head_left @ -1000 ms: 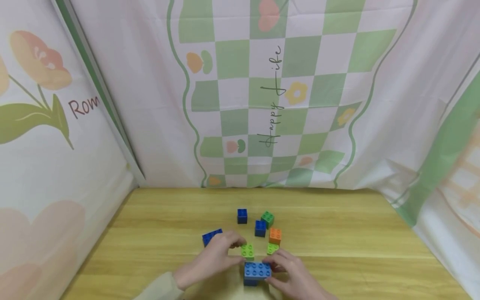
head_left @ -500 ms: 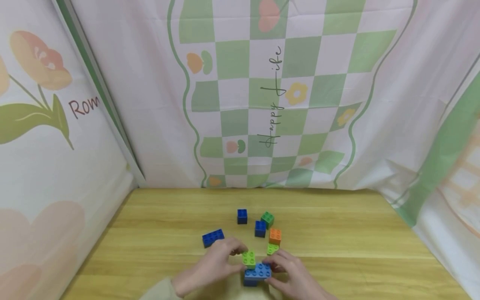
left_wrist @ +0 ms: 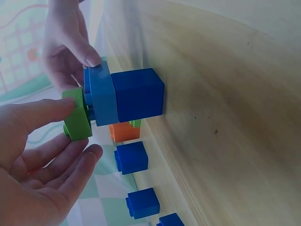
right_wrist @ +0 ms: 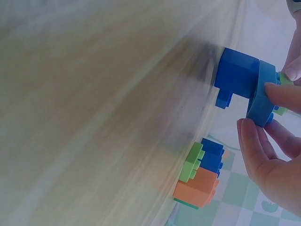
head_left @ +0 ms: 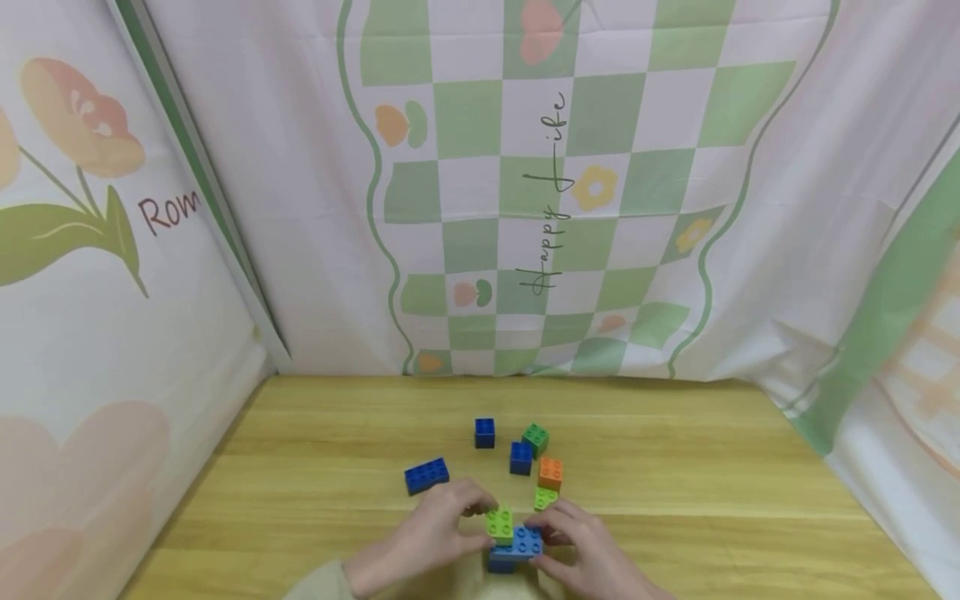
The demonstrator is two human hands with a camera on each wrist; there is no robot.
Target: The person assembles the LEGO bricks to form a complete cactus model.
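My left hand pinches a lime green toy brick between thumb and fingers. It sits over the left end of a long light blue brick, and some of the studs show in the slit between the two in the left wrist view. Beneath the light blue brick stands a dark blue brick, resting on the wooden table. From the other side my right hand grips the right end of the light blue brick, thumb on the near face and fingers on the far one.
Behind the hands lie two square dark blue bricks, a green brick and an orange brick beside a second lime brick. A long dark blue brick lies to the left. A patterned curtain hangs behind the table.
My left hand has brought the lime green brick toward me, from behind the light blue brick to over its left end. The right hand keeps its grip in place.
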